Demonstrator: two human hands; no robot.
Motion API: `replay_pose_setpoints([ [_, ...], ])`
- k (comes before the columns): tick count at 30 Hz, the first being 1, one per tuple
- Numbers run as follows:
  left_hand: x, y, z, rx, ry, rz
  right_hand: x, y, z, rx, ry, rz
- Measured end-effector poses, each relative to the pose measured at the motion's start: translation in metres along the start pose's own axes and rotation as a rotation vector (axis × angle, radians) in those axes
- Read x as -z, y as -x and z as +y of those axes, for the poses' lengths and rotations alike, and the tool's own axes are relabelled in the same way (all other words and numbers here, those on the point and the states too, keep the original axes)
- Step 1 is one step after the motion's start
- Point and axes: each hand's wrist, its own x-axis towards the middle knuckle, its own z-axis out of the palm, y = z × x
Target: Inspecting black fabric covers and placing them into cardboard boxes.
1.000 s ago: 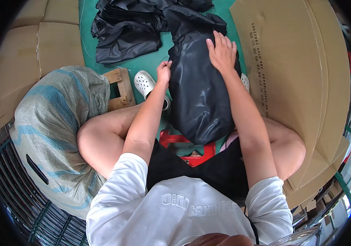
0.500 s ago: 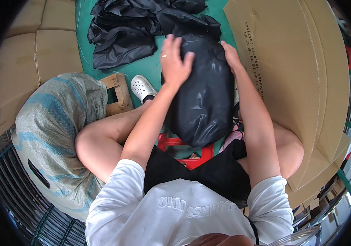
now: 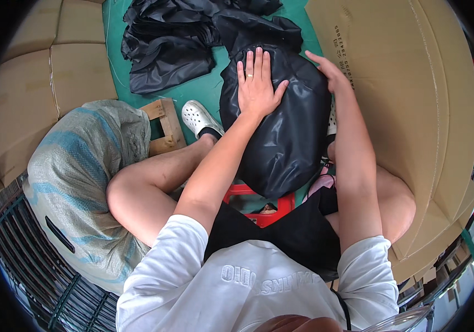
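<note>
Between my knees lies a shiny black sheet-like bundle (image 3: 281, 133), long and rounded at its near end, resting over a red plastic stool (image 3: 284, 207). My left hand (image 3: 258, 86) lies flat on its upper part, fingers spread and a ring on one of them. At the bundle's far right edge is my right hand (image 3: 334, 74), fingers stretched out and angled along its side; whether the palm touches it I cannot tell. Just beyond, another crumpled black piece (image 3: 256, 30) meets the bundle's far end.
A pile of folded black pieces (image 3: 170, 61) is on the green floor (image 3: 116, 33). Large cardboard (image 3: 397, 110) rises on the right, cardboard boxes (image 3: 24, 99) on the left. A grey-and-blue woven sack (image 3: 82, 188) and a wooden pallet piece (image 3: 166, 124) stand by my left leg.
My left hand has slid rightward and settled flat on the black bundle. The right hand has shifted right, its fingers straighter. The bundle's upper part looks wider and flatter.
</note>
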Motion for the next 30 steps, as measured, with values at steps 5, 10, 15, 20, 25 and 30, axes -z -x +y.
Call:
replay_pose_setpoints([
  [5,0.002,0.002,-0.003,0.004,-0.010,0.011,0.019,0.009,0.009,-0.160,-0.119,-0.370],
  [10,0.002,-0.001,0.000,0.000,0.019,0.012,0.037,-0.011,0.016,-0.098,-0.316,-0.477],
  [15,0.000,0.001,-0.003,0.006,0.015,0.009,0.029,-0.014,0.012,-0.099,-0.331,-0.453],
  [20,0.001,0.003,-0.008,-0.005,-0.017,0.026,-0.021,-0.027,0.037,0.668,0.504,0.421],
  [25,0.001,0.001,0.011,-0.036,0.012,0.008,0.010,-0.067,0.054,0.598,0.137,0.258],
  [30,-0.003,0.006,0.002,-0.040,-0.048,-0.023,-0.011,-0.072,0.062,0.474,0.061,0.199],
])
